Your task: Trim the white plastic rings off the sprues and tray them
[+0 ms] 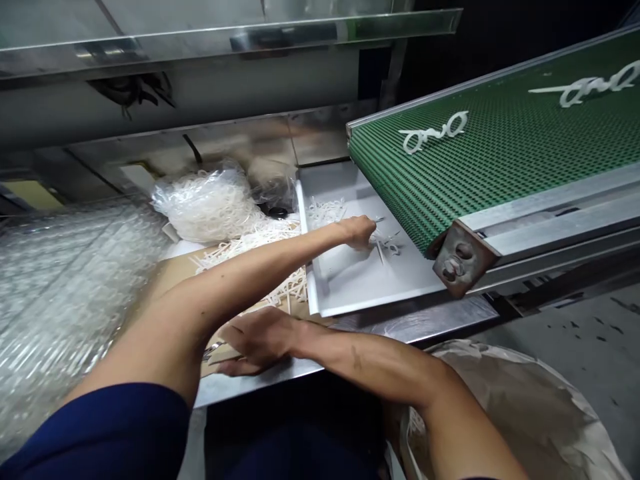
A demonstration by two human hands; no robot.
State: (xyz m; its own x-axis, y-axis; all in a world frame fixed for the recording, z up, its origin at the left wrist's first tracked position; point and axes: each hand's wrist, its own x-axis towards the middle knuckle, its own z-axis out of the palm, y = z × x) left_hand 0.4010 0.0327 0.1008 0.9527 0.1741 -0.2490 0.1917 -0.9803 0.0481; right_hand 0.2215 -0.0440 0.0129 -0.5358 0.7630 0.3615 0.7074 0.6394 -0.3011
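My left hand reaches over a shallow grey tray, right beside loose white plastic pieces. Its fingertips are hidden, so any grip is unclear. My right hand lies lower down, over a cardboard sheet, fingers spread, near a small metal item that I cannot identify. A heap of white plastic strips rests on the cardboard. Two looped white moulded pieces lie on a green conveyor belt, whose end overhangs the tray.
A clear bag of white strips sits behind the tray. Clear plastic sheeting fills the left side. A steel table edge runs under my arms, and a large paper sack stands at the lower right. Steel panels overhang the far side.
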